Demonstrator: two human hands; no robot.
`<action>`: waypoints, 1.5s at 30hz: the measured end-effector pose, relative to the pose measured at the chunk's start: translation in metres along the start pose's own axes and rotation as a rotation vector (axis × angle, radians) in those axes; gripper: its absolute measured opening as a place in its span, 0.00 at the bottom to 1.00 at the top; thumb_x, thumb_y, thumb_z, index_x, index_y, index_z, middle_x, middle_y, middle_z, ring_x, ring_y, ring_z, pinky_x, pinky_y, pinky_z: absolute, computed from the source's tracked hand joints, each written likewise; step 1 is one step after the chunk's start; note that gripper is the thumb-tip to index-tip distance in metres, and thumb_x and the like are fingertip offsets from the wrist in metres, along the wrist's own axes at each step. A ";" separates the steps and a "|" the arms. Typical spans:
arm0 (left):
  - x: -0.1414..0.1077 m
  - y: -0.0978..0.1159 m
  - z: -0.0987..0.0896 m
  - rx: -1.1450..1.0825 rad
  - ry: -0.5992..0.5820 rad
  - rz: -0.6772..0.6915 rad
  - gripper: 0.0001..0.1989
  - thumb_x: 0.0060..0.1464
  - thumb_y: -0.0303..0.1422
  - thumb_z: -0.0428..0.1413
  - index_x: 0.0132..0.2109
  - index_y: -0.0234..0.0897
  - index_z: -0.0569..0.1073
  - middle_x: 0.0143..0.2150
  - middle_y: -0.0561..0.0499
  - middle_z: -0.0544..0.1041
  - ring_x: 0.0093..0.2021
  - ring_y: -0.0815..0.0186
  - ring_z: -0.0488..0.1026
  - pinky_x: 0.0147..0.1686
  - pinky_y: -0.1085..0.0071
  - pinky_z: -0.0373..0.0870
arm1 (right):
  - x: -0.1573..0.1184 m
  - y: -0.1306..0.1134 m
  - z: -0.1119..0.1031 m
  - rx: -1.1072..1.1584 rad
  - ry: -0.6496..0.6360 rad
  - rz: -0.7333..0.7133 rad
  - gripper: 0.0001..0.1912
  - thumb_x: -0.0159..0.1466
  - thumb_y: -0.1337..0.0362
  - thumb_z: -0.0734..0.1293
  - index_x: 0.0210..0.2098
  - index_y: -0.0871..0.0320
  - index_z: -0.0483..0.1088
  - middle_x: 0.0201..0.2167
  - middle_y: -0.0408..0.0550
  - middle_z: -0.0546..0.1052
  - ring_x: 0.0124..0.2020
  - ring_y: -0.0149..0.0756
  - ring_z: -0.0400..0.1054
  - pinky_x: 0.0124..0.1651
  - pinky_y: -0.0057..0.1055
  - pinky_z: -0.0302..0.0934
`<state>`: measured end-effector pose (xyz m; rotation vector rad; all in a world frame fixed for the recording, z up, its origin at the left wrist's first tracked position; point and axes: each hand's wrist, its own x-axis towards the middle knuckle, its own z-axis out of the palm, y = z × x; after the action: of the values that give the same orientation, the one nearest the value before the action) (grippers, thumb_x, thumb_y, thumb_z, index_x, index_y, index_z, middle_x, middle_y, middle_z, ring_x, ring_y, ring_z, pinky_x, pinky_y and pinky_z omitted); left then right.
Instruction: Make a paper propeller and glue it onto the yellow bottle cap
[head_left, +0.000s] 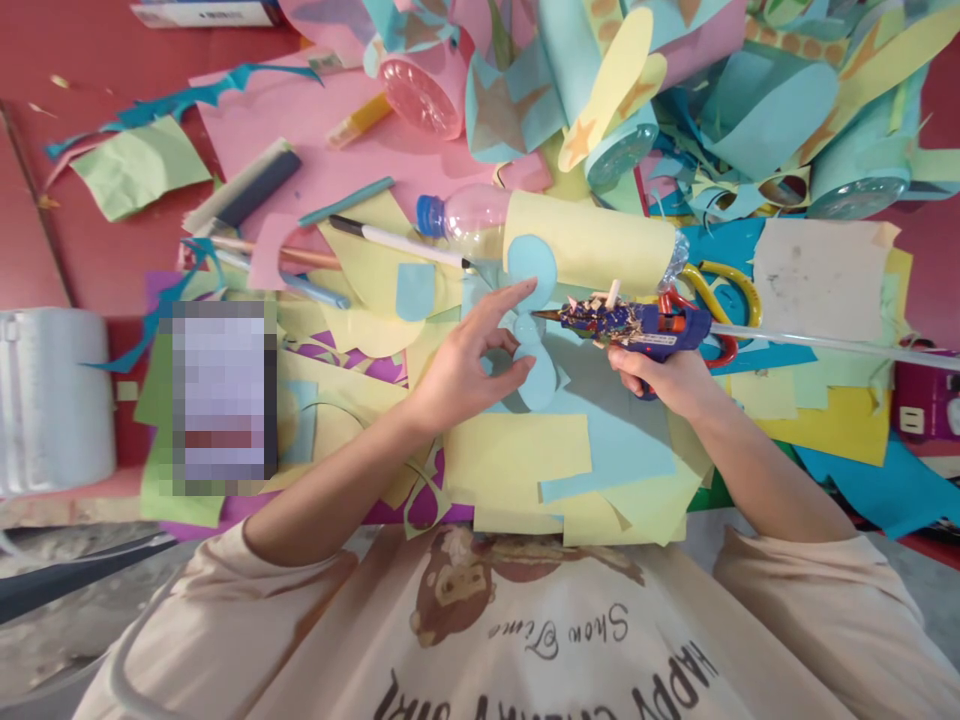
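Observation:
A light blue paper cutout [533, 268] with two rounded lobes lies in front of me, narrow at its middle. The index finger of my left hand [471, 350] rests on the upper lobe and the thumb on the lower one, with the fingers spread apart. My right hand [667, 378] is wrapped around the handle of a dark blue hot glue gun [660, 335]. Its nozzle points left, at the narrow middle of the cutout. A clear glue stick [817, 344] sticks out of the gun's back. Just beyond lies a plastic bottle [592, 235] wrapped in yellow paper.
Scissors [739, 285] with yellow and red handles lie behind the glue gun. Several paper-covered bottles [424, 85] crowd the far side. A black-and-white pen [397, 243], a blurred-out phone-like object [221, 395] and a white case [56, 400] are to the left. Paper scraps [517, 470] cover the near side.

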<state>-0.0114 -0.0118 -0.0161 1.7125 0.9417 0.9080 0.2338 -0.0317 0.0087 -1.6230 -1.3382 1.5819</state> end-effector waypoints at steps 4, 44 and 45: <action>0.000 0.000 0.000 0.000 0.000 0.002 0.33 0.53 0.26 0.56 0.65 0.49 0.61 0.65 0.42 0.65 0.30 0.77 0.70 0.35 0.74 0.76 | 0.000 -0.002 0.001 0.014 0.012 0.002 0.14 0.56 0.55 0.68 0.23 0.58 0.65 0.13 0.38 0.63 0.15 0.25 0.55 0.21 0.28 0.51; 0.000 -0.006 -0.003 0.057 0.070 0.067 0.34 0.56 0.29 0.56 0.67 0.51 0.55 0.67 0.46 0.63 0.34 0.73 0.74 0.38 0.72 0.78 | -0.002 -0.002 -0.012 0.190 0.063 -0.108 0.10 0.55 0.58 0.71 0.26 0.57 0.70 0.20 0.41 0.71 0.14 0.24 0.57 0.19 0.28 0.53; 0.000 -0.006 -0.004 0.060 0.071 0.070 0.34 0.56 0.29 0.56 0.67 0.52 0.56 0.67 0.46 0.62 0.35 0.73 0.74 0.38 0.72 0.78 | -0.003 -0.004 -0.014 0.240 0.066 -0.149 0.09 0.55 0.58 0.71 0.27 0.57 0.71 0.23 0.42 0.73 0.14 0.23 0.57 0.19 0.28 0.53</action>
<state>-0.0156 -0.0088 -0.0206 1.7833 0.9697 1.0006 0.2458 -0.0286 0.0161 -1.3867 -1.1570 1.5216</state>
